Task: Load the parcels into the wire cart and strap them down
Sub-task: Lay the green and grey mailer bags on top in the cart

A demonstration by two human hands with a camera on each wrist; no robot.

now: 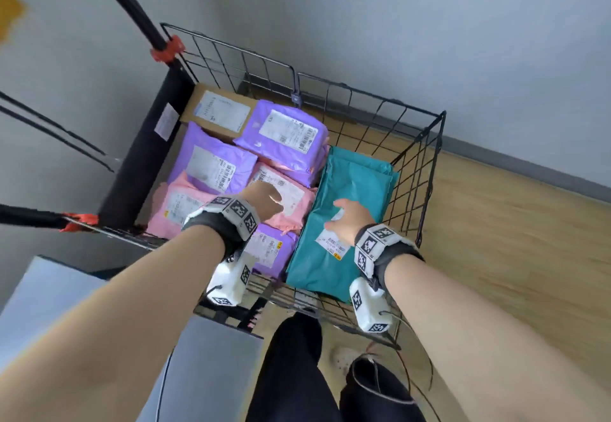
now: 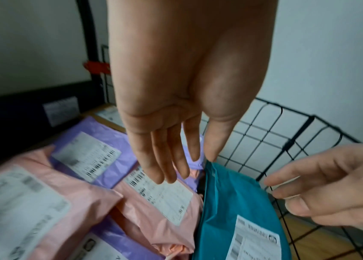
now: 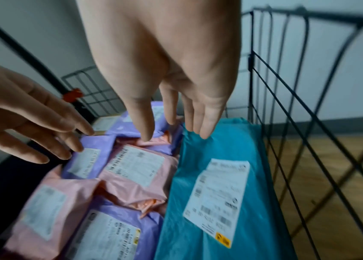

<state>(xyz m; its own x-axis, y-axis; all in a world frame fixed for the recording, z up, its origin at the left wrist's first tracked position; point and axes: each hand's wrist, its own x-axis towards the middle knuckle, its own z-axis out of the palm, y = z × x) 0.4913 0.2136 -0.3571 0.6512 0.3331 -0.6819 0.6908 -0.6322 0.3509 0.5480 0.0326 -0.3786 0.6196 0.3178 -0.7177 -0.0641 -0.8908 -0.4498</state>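
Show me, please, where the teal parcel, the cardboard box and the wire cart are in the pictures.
teal parcel [image 1: 350,173], head view, on its bare upper face.
cardboard box [image 1: 193,107], head view, on the brown strip beside its white label.
wire cart [image 1: 426,157], head view, on its right side mesh.

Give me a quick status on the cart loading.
Left hand open above pink parcel. Right hand open over teal parcel. Parcels in wire cart, no strap over them.
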